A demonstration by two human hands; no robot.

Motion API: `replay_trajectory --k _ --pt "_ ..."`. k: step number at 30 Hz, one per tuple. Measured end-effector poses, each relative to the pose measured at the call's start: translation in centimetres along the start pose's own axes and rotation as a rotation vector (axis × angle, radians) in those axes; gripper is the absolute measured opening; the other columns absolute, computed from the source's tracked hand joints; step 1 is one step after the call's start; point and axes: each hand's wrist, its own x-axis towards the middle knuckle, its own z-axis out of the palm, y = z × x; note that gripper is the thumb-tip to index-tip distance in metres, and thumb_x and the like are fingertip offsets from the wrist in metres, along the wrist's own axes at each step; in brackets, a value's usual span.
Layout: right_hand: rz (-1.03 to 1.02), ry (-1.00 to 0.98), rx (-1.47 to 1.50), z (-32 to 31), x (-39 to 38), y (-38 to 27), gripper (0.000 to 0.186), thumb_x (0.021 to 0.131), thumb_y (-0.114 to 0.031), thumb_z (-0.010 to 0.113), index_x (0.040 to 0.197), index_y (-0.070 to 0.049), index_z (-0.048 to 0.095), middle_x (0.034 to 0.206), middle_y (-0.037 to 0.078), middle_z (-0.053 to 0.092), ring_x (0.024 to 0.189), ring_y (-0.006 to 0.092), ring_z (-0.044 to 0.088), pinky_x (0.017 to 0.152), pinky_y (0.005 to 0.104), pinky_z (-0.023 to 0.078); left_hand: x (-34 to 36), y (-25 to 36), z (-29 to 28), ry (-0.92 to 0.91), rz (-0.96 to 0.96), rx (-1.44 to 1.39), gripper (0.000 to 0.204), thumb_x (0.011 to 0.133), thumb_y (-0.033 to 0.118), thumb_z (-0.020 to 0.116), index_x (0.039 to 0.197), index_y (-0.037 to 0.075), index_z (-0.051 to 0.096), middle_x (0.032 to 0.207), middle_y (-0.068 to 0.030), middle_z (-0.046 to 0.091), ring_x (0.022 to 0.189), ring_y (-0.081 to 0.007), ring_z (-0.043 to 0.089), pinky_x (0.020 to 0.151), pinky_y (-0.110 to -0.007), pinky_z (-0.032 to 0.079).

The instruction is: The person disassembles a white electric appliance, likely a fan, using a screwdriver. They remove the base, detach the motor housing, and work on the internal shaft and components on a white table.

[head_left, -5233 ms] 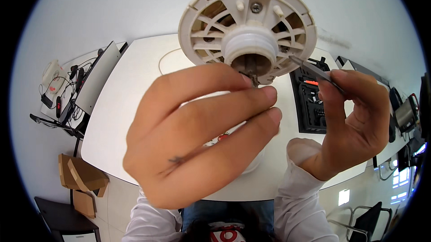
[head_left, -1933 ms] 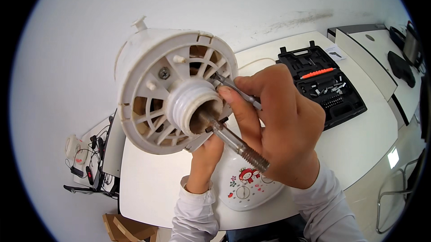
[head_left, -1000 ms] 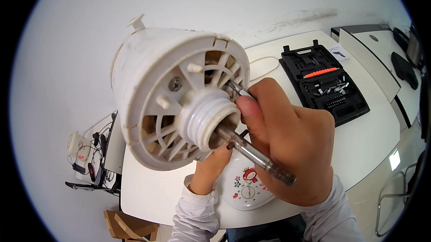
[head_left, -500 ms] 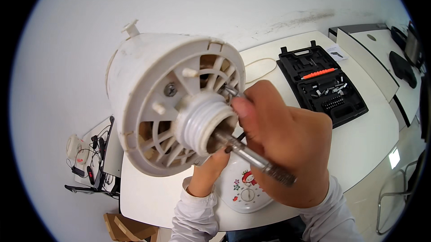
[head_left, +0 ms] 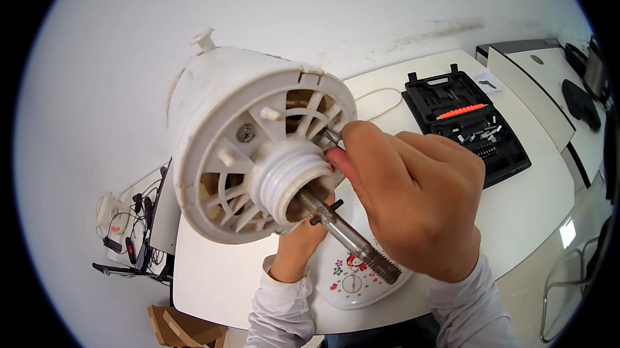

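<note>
The right hand (head_left: pixel 420 209) pinches a thin metal screwdriver (head_left: pixel 331 135), its tip set between the ribs of the round white plastic motor housing (head_left: pixel 255 144) beside the threaded collar. The left hand (head_left: pixel 303 241) grips the housing from below, tilting its underside and steel shaft (head_left: pixel 345 238) upward above the white table (head_left: pixel 536 209), the black tool case (head_left: pixel 468 125) lying open behind
</note>
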Motion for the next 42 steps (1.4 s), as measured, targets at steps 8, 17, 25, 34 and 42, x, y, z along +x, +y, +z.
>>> replay_trajectory --k 8,17,25,34,42 --pt "-0.111 0.06 -0.005 1.0 0.1 0.8 0.024 0.066 -0.004 0.075 0.084 0.002 0.061 0.053 0.002 0.042 0.041 0.0138 0.036 0.038 0.026 0.027 -0.3 -0.7 0.1 0.021 0.03 0.106 0.006 0.081 0.004 0.059 0.082 0.005 0.053 0.071 -0.0082 0.053 0.068 -0.0242 0.053 0.06 -0.039 0.04" --pt "-0.566 -0.068 -0.476 0.0 2.5 2.4 0.009 0.074 -0.012 0.067 0.081 -0.007 0.062 0.06 -0.006 0.043 0.049 0.0067 0.039 0.044 0.0213 0.027 0.6 -0.4 0.0 0.065 -0.215 -0.387 0.026 0.079 0.005 0.064 0.105 0.002 0.063 0.104 -0.0136 0.064 0.096 -0.0279 0.062 0.087 -0.038 0.046" --pt "-0.843 -0.147 -0.622 -0.9 4.1 3.2 0.009 0.074 -0.006 0.058 0.078 -0.007 0.05 0.056 -0.004 0.03 0.046 0.0064 0.028 0.043 0.0219 0.022 2.0 0.4 0.3 0.181 -0.185 -0.473 0.031 0.075 0.003 0.067 0.105 0.005 0.063 0.101 -0.0106 0.065 0.094 -0.0266 0.061 0.09 -0.041 0.041" --pt "-0.103 -0.614 -0.194 -2.3 4.1 0.4 0.01 0.09 -0.011 0.056 0.085 -0.006 0.049 0.052 0.008 0.045 0.043 0.0242 0.047 0.041 0.0327 0.035 0.9 -0.8 1.7 0.089 -0.253 -0.424 0.051 0.073 0.003 0.068 0.121 0.002 0.05 0.119 -0.0142 0.054 0.128 -0.0295 0.032 0.109 -0.046 0.015" --pt "0.385 -0.604 0.472 -1.9 3.9 -0.4 0.02 0.096 -0.016 0.045 0.081 -0.004 0.052 0.053 0.001 0.04 0.043 0.0127 0.032 0.043 0.0267 0.027 0.9 -1.0 1.8 0.138 -0.343 -0.582 0.054 0.07 -0.001 0.065 0.121 0.001 0.047 0.115 -0.0146 0.054 0.111 -0.0283 0.049 0.105 -0.043 0.022"
